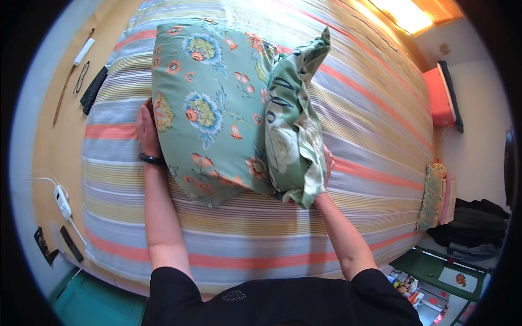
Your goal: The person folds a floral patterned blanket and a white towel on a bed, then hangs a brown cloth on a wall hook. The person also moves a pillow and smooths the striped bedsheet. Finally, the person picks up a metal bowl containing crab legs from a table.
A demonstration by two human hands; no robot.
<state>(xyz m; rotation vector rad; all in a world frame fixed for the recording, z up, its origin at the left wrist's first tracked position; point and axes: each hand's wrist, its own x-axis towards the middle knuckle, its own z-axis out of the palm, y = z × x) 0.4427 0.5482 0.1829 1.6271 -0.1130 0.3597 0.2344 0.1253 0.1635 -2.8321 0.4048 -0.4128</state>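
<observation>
A grey-green pillow (228,102) with orange and blue flowers lies on the striped bedspread (253,220). Against its right side, a second green pillow (285,134) with a ruffled pale edge and a large white flower stands on edge. My left hand (147,126), with a dark band at the wrist, grips the flowered pillow's left side; its fingertips are tucked out of sight. On the other side, my right hand (328,165) holds the ruffled pillow, which covers most of that hand. Both pillows are squeezed side by side between my hands.
Along the left, a wooden ledge (49,146) carries a power strip (62,202), eyeglasses (82,77), a dark case (94,90) and a long thin stick (65,95). Folded fabric (434,197) sits at the bed's right edge, near dark clothes (469,222) and a red box (439,97).
</observation>
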